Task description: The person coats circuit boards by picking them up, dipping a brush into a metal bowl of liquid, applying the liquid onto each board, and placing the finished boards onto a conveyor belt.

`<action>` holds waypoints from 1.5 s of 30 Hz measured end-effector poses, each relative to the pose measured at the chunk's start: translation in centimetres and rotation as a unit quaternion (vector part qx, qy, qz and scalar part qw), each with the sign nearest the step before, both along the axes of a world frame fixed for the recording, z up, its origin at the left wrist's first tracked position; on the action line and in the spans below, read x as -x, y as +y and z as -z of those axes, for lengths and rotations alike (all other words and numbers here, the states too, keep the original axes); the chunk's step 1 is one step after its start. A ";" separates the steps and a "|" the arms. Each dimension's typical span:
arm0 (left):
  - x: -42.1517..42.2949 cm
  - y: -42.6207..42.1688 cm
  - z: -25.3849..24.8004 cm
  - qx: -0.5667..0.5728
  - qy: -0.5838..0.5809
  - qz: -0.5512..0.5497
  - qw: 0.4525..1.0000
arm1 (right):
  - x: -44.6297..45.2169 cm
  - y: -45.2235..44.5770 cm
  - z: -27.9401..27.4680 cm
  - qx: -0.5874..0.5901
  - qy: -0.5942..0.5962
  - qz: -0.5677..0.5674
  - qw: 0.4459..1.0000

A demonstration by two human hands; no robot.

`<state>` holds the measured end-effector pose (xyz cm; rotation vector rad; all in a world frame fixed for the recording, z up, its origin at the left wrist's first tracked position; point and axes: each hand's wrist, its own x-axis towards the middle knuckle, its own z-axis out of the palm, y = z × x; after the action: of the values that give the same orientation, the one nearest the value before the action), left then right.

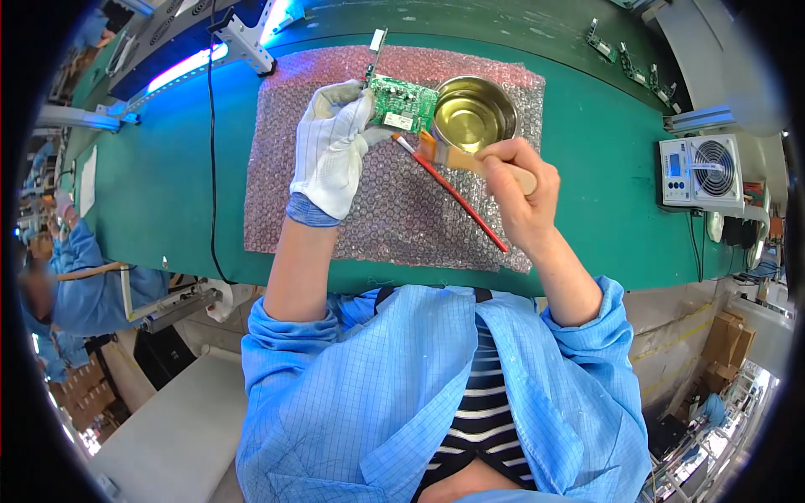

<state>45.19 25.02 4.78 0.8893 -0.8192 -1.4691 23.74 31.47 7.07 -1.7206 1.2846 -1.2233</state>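
Note:
My left hand [329, 151], in a white glove with a blue cuff, grips a green circuit board [402, 102] by its left edge. Bare, my right hand [521, 186] pinches the wooden handle of a flat paintbrush [459, 158]. The brush's bristles are at the board's lower right corner; whether they touch it I cannot tell. Just right of the board stands a round metal bowl [475, 115] with yellowish liquid in it. A thin red-handled brush [453, 193] lies slantwise on the bubble wrap [377, 218] below both hands.
A green mat [587, 184] covers the bench. Several small circuit boards [633, 67] lie at the far right, above a white fan unit [701, 171]. At the upper left, a lamp frame [189, 69] glows blue, and a black cable [211, 168] hangs down. Another person [101, 260] sits at left.

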 end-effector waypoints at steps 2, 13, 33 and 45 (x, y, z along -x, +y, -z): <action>0.2 -0.1 -0.4 -0.004 0.010 0.001 1.000 | 0.0 -0.2 -0.2 0.011 -0.053 0.041 0.998; 0.4 -8.2 0.7 -0.064 0.061 -0.119 0.989 | 12.1 -5.3 6.9 -0.057 -0.268 0.180 0.945; -3.6 -14.9 3.5 -0.137 -0.083 -0.153 0.975 | 27.9 -6.5 18.1 -0.134 -0.593 0.062 0.791; 2.0 -18.4 3.9 -0.130 -0.090 -0.119 0.980 | 23.3 -5.2 13.5 -0.108 -0.632 0.060 0.765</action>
<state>43.17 6.66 0.93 1.2866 -0.6321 -1.3148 0.45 26.24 -6.43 -0.3290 0.5952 -1.7119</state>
